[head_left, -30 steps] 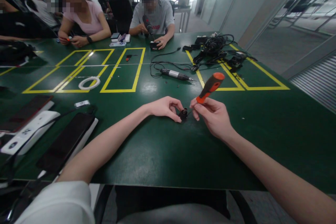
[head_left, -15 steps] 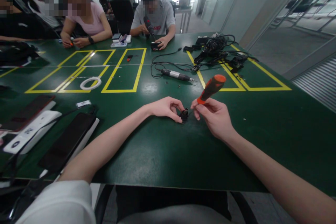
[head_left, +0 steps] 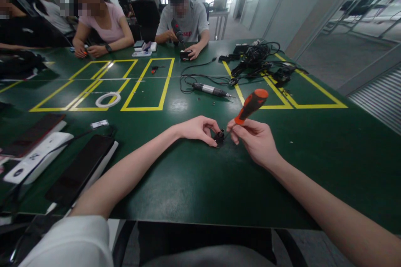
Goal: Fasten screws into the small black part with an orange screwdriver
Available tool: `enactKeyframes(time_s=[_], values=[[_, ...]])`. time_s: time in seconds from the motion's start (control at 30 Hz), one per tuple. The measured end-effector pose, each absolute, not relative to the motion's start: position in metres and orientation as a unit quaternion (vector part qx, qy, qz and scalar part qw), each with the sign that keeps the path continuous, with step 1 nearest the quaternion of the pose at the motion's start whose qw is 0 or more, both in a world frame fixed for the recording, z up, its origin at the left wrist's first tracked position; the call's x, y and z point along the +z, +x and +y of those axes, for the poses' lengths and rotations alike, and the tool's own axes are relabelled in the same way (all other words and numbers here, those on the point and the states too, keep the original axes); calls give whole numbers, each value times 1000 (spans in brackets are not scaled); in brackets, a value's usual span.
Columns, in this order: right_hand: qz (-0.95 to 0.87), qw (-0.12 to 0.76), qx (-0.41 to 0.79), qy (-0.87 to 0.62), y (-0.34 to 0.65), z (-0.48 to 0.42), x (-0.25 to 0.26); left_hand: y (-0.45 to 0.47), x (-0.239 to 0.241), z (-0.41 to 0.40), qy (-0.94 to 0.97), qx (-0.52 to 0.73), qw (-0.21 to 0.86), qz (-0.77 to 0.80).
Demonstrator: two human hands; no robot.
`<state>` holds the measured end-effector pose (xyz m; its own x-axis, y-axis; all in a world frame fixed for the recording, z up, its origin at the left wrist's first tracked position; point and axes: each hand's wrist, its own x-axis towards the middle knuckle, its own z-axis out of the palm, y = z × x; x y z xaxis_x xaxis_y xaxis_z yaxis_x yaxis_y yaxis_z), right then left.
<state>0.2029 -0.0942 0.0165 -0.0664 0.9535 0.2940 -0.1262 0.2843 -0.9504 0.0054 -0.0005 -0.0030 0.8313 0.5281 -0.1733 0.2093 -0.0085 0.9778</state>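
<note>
My left hand [head_left: 197,128] pinches a small black part [head_left: 219,137] that rests on the green table [head_left: 194,175]. My right hand [head_left: 255,137] grips an orange-and-black screwdriver [head_left: 251,105] by the lower end of its handle. The handle tilts up and to the right, and its tip points down into the small black part. Both hands sit close together near the middle of the table, on either side of the part.
An electric screwdriver [head_left: 209,89] with its cord lies beyond my hands. A tangle of black cables [head_left: 260,60] sits at the back right. Phones and a white power strip [head_left: 37,156] lie at the left. A white tape ring [head_left: 107,99] sits inside yellow floor-tape boxes. Two people work across the table.
Almost nothing differs; the screwdriver handle has shifted very slightly while both hands stay on the small black part.
</note>
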Motion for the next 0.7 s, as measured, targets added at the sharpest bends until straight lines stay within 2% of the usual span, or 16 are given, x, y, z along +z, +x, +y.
enactKeyframes(time_s=[0.2,0.47,0.7], values=[[-547,576,500,-345,201,-95,16,6,-2,-2,706,122,648,259],[-553,574,469,-381,201,-94,17,9,3,-9,748,119,596,266],[-542,589,484,-353,202,-92,14,12,-1,-15,774,148,561,253]])
